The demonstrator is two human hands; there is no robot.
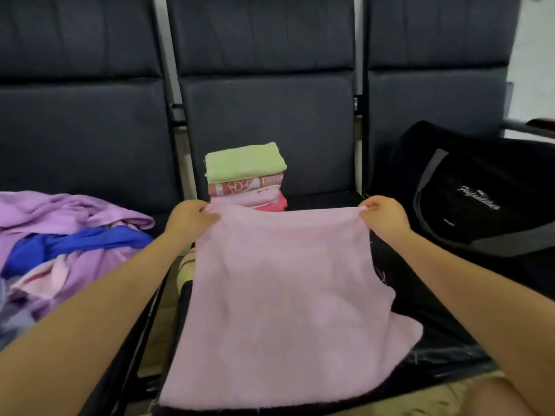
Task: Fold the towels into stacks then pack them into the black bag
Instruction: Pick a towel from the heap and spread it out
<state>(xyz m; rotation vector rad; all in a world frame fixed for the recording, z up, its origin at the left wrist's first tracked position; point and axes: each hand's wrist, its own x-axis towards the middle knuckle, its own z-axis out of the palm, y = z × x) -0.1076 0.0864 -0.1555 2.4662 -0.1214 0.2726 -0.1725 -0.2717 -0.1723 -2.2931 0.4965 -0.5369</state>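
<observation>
Pink towel, soft and fuzzy, stretched flat between two pinches: left hand on one top corner, right hand on the other, likely to square it for folding. Beyond the grip, a neat stack of folded towels. Outside the left pinch, a rumpled pile of unfolded towels. Outside the right pinch, the black bag, slumped, possibly still zipped.

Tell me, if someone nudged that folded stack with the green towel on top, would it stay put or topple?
The folded stack would probably lean or slide apart rather than tip whole: its layers are soft and uneven. The green towel on top looks likeliest to slip off. It seems light, so a gentle push might shift it along the seat.
</observation>
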